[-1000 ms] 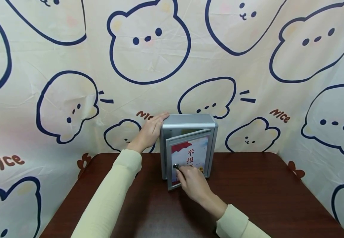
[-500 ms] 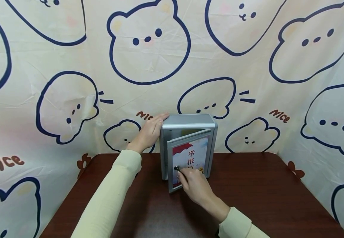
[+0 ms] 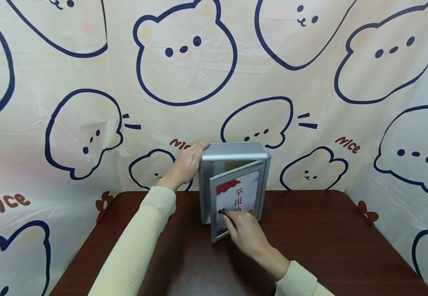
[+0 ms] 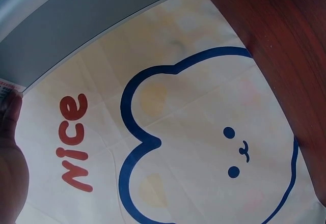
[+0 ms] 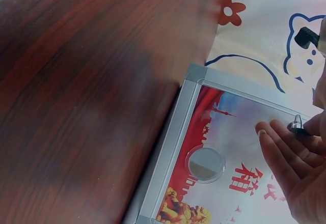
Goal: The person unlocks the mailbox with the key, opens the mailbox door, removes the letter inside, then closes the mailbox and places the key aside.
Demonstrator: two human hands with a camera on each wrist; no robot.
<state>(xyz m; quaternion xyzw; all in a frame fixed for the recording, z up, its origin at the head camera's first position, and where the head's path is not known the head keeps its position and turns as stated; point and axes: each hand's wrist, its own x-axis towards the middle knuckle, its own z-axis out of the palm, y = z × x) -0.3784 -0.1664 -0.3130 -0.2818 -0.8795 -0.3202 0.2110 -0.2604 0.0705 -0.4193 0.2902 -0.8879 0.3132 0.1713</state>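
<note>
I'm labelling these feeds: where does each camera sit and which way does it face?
Head: on the head, facing forward and down at box; left hand, right hand, sleeves.
Left wrist: on that wrist, facing box side and printed backdrop; part of left hand.
Right wrist: on that wrist, facing the box's door; right hand.
Head and right wrist share the door and right hand.

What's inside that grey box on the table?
Past its part-open door, grey inner wall and a yellowish patch, too unclear to identify, show; the door hides the rest of the interior.
</note>
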